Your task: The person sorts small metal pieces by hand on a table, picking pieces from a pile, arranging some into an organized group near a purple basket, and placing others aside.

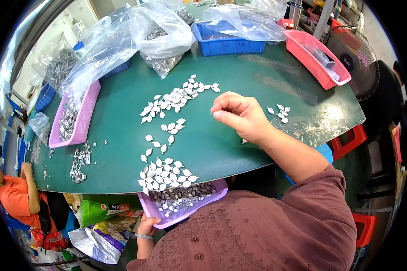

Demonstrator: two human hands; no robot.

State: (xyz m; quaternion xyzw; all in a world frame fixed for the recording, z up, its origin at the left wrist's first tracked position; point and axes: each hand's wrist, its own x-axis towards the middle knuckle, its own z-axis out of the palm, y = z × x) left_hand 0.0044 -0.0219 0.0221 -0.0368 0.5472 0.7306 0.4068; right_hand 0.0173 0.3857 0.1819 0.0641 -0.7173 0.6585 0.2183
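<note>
My right hand [242, 117] is raised over the green table [239, 153], thumb and forefinger pinched together. A tiny pale bit shows at the fingertips, too small to name. My left hand [148, 226] grips the left edge of a purple plastic basket [219, 192] below the table's front edge. Inside the basket lie many small metal pieces [181, 197], some dark and some silvery. A pile of white leaf-shaped metal pieces [167, 174] sits at the table edge just above it. Another spread of the same pieces [176, 97] lies farther back, left of my right hand.
Several more pieces [280, 113] lie to the right. Metal rings [78, 165] and a filled purple basket [90, 108] are at the left. Clear bags [160, 31], a blue basket [230, 47] and a pink basket [321, 58] line the back. A person in orange [18, 196] sits far left.
</note>
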